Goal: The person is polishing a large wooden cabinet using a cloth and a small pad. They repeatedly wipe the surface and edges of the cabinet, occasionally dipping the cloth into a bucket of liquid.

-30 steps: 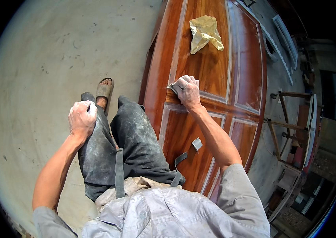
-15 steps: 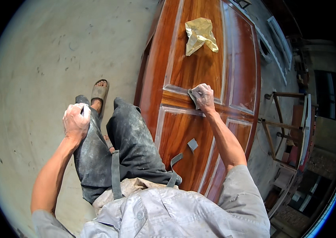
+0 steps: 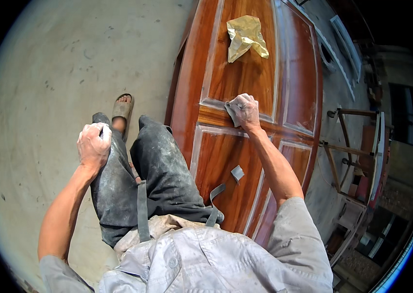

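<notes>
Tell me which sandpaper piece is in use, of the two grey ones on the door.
The one under the right hand, pressed on the rail; the other piece lies loose nearer the person.

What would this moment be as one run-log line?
right hand: pressing sandpaper on wooden door | left hand: on thigh | yellow cloth: on door

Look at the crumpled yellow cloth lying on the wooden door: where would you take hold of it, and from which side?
Pinch the raised, bunched upper part of the yellow cloth, coming down from above. It lies loose and crumpled on the flat panel of the wooden door, so its folds stand up and offer something to pinch, while its edges lie flat against the wood. The right hand is nearest, though it is busy pressing a small pad.
</notes>
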Available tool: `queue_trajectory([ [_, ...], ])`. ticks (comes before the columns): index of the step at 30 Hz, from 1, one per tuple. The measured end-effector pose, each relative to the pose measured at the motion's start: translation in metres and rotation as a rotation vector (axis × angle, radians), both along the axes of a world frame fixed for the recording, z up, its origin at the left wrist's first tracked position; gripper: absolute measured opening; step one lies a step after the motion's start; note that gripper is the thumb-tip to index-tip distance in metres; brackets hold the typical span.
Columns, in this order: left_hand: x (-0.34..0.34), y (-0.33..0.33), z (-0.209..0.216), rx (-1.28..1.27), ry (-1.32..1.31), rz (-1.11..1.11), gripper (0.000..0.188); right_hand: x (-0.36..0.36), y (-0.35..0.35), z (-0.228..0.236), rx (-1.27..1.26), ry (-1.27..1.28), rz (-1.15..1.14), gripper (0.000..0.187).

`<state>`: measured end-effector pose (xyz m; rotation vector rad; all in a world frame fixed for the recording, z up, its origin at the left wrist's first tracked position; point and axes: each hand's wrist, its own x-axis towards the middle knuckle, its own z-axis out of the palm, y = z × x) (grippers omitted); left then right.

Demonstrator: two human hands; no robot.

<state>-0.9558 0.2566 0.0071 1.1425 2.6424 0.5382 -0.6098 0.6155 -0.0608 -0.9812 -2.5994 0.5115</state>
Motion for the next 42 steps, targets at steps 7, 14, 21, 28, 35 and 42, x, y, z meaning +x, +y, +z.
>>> queue_trajectory([
  [7, 0.0, -0.003, 0.006, -0.01, -0.062, 0.031, 0.027, 0.079, -0.036, 0.01, -0.262, -0.04, 0.13, 0.008],
  [14, -0.003, -0.003, 0.002, -0.028, -0.041, 0.029, 0.028, 0.072, -0.056, -0.01, 0.021, 0.099, 0.085, 0.011],
  [21, 0.004, 0.001, 0.008, -0.055, -0.031, 0.015, 0.029, 0.019, -0.078, -0.004, 0.028, 0.107, 0.145, 0.012],
  [28, 0.01, 0.014, 0.01, -0.087, -0.007, -0.001, 0.027, -0.018, -0.098, -0.008, 0.065, 0.184, 0.147, 0.013],
  [35, 0.002, -0.001, 0.001, -0.065, -0.013, 0.05, 0.029, 0.028, -0.072, -0.008, 0.052, 0.122, 0.15, 0.013],
  [42, 0.005, 0.002, 0.006, -0.08, -0.021, 0.024, 0.029, 0.016, -0.082, 0.002, 0.043, 0.103, 0.156, 0.01],
])
